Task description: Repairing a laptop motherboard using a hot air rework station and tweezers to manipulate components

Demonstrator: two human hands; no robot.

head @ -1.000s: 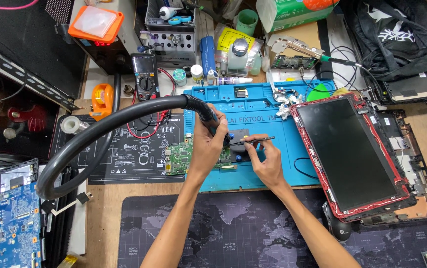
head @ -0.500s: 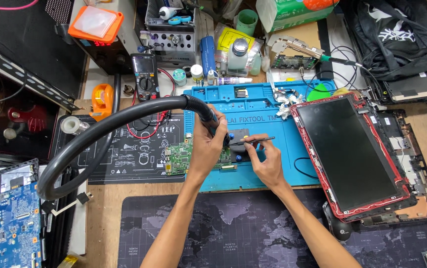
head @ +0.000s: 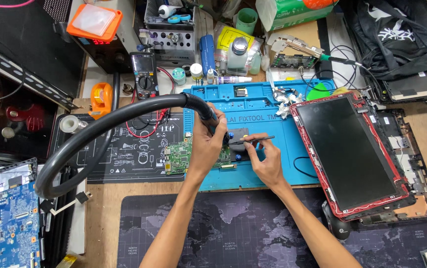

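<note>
My left hand (head: 204,149) grips the handle of a hot-air tool whose thick black hose (head: 99,124) arcs away to the left. Its nozzle end points down at a small green circuit board (head: 178,158) lying across the edge of the blue repair mat (head: 268,109). Just right of it, my right hand (head: 268,161) pinches thin metal tweezers (head: 250,140), whose tips reach left toward the board close to the nozzle. Part of the board is hidden under my left hand.
A laptop screen panel in a red frame (head: 347,149) lies at the right. A black printed mat (head: 124,149), a multimeter (head: 144,74), an orange tape dispenser (head: 101,97), bottles and tool racks sit behind. A blue circuit board (head: 5,223) lies at lower left; a dark map-printed desk mat (head: 233,233) lies in front.
</note>
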